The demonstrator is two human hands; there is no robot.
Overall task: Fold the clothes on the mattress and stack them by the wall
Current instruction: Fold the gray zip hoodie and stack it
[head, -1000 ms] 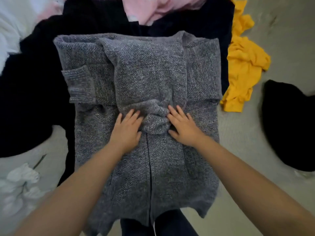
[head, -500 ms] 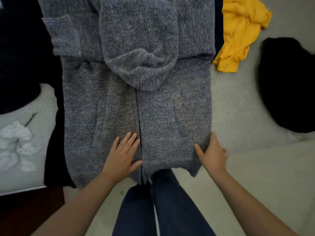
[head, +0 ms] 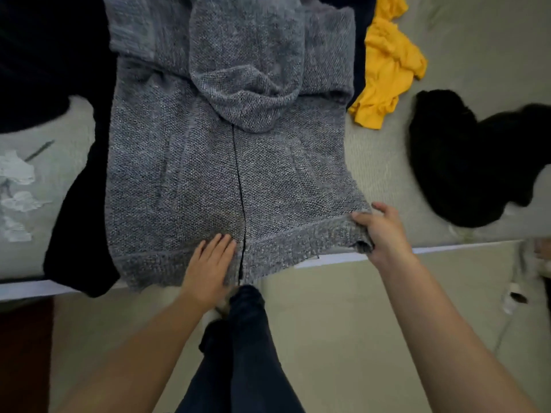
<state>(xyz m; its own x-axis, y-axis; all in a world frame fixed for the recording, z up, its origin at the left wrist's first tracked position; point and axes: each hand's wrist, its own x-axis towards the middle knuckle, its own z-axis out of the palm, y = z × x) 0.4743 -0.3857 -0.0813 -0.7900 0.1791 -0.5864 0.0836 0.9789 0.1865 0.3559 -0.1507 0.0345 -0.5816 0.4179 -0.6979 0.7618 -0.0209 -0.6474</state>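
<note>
cardigan: grey knitted hooded cardigan (head: 226,162) spread flat on the pale grey mattress (head: 387,174), hood folded down over its middle, hem at the near mattress edge
left hand (head: 210,266): fingers straight, palm flat on the hem just left of the front opening
right hand (head: 384,231): pinches the hem's right corner, thumb on top
yellow crumpled garment (head: 387,70): right of cardigan
black garment (head: 465,159): farther right, apart

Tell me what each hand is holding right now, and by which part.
The right hand has its grip on the grey knit cardigan at the bottom right hem corner. The left hand holds nothing; it lies flat on the hem near the centre opening.
</note>
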